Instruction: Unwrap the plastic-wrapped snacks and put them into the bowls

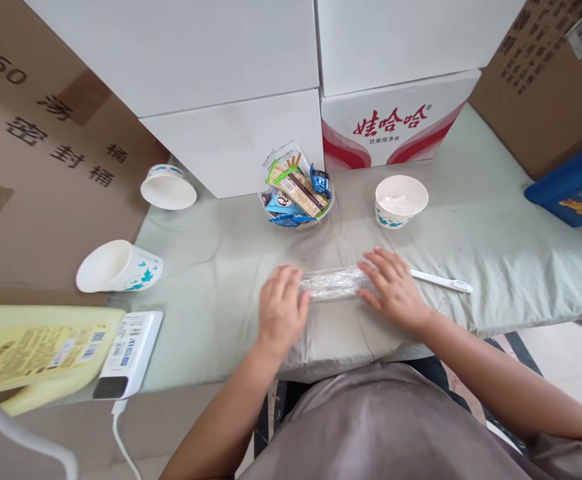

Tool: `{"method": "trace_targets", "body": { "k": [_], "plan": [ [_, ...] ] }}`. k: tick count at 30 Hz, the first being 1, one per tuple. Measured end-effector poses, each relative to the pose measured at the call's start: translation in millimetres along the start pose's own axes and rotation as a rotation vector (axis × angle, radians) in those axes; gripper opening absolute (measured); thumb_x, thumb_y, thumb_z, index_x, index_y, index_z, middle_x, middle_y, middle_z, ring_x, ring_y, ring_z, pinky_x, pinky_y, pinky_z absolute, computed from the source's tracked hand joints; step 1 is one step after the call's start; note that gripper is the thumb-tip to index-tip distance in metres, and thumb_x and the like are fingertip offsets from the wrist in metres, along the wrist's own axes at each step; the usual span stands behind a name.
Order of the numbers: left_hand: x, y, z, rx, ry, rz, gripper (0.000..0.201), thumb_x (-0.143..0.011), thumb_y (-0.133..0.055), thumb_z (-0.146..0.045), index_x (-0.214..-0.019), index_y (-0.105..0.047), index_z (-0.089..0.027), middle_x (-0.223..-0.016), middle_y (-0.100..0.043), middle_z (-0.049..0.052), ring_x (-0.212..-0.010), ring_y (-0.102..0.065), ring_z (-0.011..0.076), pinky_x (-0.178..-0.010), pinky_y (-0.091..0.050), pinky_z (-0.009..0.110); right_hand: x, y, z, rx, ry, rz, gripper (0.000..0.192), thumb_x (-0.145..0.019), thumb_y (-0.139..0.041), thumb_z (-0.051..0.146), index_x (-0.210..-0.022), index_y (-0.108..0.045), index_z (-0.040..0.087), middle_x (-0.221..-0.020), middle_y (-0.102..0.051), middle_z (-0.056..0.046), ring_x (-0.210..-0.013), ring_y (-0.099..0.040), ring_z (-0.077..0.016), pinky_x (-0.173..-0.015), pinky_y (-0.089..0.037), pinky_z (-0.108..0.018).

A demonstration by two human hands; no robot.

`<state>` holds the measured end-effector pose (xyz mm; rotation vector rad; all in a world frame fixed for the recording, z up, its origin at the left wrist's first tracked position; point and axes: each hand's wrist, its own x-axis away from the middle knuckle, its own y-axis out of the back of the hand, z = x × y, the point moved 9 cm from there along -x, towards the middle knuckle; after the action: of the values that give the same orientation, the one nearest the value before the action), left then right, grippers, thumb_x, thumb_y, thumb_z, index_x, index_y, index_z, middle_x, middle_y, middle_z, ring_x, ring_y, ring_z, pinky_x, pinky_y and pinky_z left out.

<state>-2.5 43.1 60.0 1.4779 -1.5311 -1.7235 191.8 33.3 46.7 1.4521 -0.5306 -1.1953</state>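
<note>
A flat, wrinkled strip of clear plastic film [335,284] lies crosswise on the cloth-covered table. My left hand [281,310] rests at its left end, palm down with fingers stretched forward. At the right end, my right hand [391,288] lies over the film with fingers spread. Neither hand is wrapped around anything. A slim white stick-like tool [443,281] sticks out to the right past my right hand; part of it is hidden by that hand. Beyond the hands stand a bowl of wrapped snacks [298,190] and a paper bowl [395,217] with something clear inside.
Two paper bowls [143,270] lie tipped on their sides at the left. A white power bank [129,353] with a cable sits beside a yellow jug [45,353]. White cartons [241,147] wall the back, cardboard boxes [45,167] the sides. A blue container [573,190] stands right.
</note>
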Motion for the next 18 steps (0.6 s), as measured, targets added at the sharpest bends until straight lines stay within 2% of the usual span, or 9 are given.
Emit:
{"method": "trace_targets", "body": {
  "k": [2, 3, 5, 7, 10, 14, 16, 18],
  "plan": [
    [7, -23.5, -29, 0.052, -0.148, 0.160, 0.057, -0.095, -0.048, -0.044, -0.143, -0.041, -0.013, -0.146, -0.046, 0.018, -0.141, -0.034, 0.0335, -0.111, -0.032, 0.051, 2, -19, 23, -0.038, 0.142, 0.125, 0.066, -0.093, -0.048, 0.056, -0.145, -0.041, 0.015, -0.150, -0.041, -0.015, -0.143, -0.026, -0.0332, -0.114, -0.024, -0.056],
    [12, -35.1, -37, 0.056, -0.184, 0.234, 0.065, -0.094, -0.048, -0.050, -0.147, -0.035, -0.013, -0.151, -0.040, 0.018, -0.144, -0.029, 0.0352, -0.113, -0.028, 0.055, 4, -28, 27, -0.044, 0.164, 0.183, 0.073, -0.091, -0.048, 0.061, -0.148, -0.037, 0.015, -0.153, -0.038, -0.015, -0.145, -0.024, -0.0339, -0.114, -0.022, -0.058],
    [23, -52.0, -36, 0.039, -0.185, 0.337, 0.074, -0.091, -0.050, -0.056, -0.150, -0.030, -0.016, -0.155, -0.033, 0.017, -0.146, -0.024, 0.0368, -0.114, -0.023, 0.059, 9, -40, 21, -0.035, 0.124, 0.258, 0.080, -0.088, -0.049, 0.065, -0.149, -0.035, 0.014, -0.154, -0.035, -0.016, -0.145, -0.022, -0.0357, -0.114, -0.021, -0.060],
    [31, -57.4, -25, 0.024, -0.154, 0.376, 0.075, -0.090, -0.052, -0.055, -0.151, -0.029, -0.019, -0.157, -0.031, 0.016, -0.146, -0.023, 0.0356, -0.115, -0.021, 0.059, 17, -41, 4, -0.007, 0.051, 0.283, 0.082, -0.088, -0.050, 0.065, -0.150, -0.034, 0.014, -0.155, -0.033, -0.017, -0.145, -0.021, -0.0367, -0.114, -0.021, -0.061],
    [38, -49.4, -9, 0.014, -0.127, 0.368, 0.070, -0.091, -0.052, -0.052, -0.150, -0.032, -0.021, -0.156, -0.034, 0.014, -0.146, -0.026, 0.0348, -0.115, -0.022, 0.058, 36, -28, -13, 0.020, 0.015, 0.267, 0.086, -0.087, -0.051, 0.066, -0.150, -0.031, 0.011, -0.155, -0.032, -0.020, -0.146, -0.021, -0.0369, -0.114, -0.020, -0.060],
    [36, -24.6, -13, 0.041, -0.009, 0.230, 0.046, -0.094, -0.051, -0.039, -0.133, -0.054, -0.015, -0.142, -0.050, 0.018, -0.134, -0.041, 0.0376, -0.105, -0.036, 0.056, 67, -8, -1, -0.026, 0.122, 0.252, 0.091, -0.082, -0.056, 0.067, -0.149, -0.033, 0.011, -0.153, -0.034, -0.021, -0.143, -0.025, -0.0371, -0.112, -0.025, -0.058],
    [35, -16.8, -30, 0.118, 0.031, 0.171, 0.034, -0.094, -0.050, -0.032, -0.119, -0.063, -0.014, -0.125, -0.060, 0.018, -0.117, -0.053, 0.0340, -0.095, -0.045, 0.050, 81, -1, 13, -0.082, 0.180, 0.256, 0.075, -0.085, -0.059, 0.057, -0.144, -0.042, 0.015, -0.148, -0.043, -0.019, -0.136, -0.037, -0.0352, -0.106, -0.033, -0.054],
    [35, -18.3, -53, 0.216, 0.008, 0.180, 0.027, -0.094, -0.050, -0.030, -0.111, -0.065, -0.014, -0.112, -0.063, 0.015, -0.105, -0.057, 0.0295, -0.089, -0.048, 0.046, 90, 6, 26, -0.156, 0.219, 0.242, 0.045, -0.091, -0.055, 0.035, -0.133, -0.054, 0.019, -0.132, -0.058, -0.015, -0.118, -0.053, -0.0288, -0.095, -0.042, -0.047]
  ]
}}
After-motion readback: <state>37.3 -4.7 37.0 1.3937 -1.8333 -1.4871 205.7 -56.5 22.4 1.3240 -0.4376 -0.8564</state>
